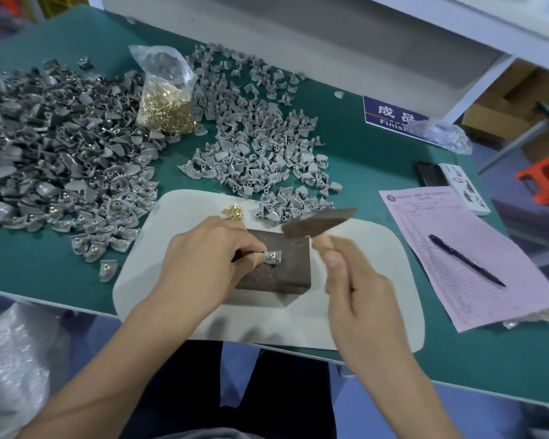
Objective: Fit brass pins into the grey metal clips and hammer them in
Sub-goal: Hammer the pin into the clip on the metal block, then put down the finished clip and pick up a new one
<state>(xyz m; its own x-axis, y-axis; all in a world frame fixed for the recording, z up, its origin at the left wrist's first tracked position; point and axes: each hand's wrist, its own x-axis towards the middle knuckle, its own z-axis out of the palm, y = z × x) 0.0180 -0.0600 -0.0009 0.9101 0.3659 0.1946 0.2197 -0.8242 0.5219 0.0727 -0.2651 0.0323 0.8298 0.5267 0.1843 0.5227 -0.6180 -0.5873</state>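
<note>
From my remote seat I see the left hand (pixel 210 258) resting on the dark block (pixel 276 267) at the centre of the view, its fingers (pixel 254 253) pinching one grey metal clip (pixel 273 257) flat against the block's top face. The clip sits near the middle of that face, just at the fingertips. I cannot tell whether a pin sits in it.

The right hand (pixel 358 296), at about four o'clock from the clip, has its fingers curled tight round the wooden handle of a hammer (pixel 317 224). The hammer head is blurred and hangs above the block's far right corner, at roughly one o'clock from the clip, clear of it.

The block stands on a pale mat (pixel 377 280) spread on the green table (pixel 377 147). A small cluster of loose brass pins (pixel 233 212) lies on the mat at eleven o'clock from the block. A clear bag of brass pins (pixel 167 99) stands farther back at eleven o'clock. A light grey heap of clips (pixel 260 137) spreads at twelve o'clock, and a darker heap (pixel 54 147), several showing brass dots, fills the nine to ten o'clock side.

At three o'clock a pink form (pixel 450 236) lies on the table with a pen (pixel 466 259) across it.
</note>
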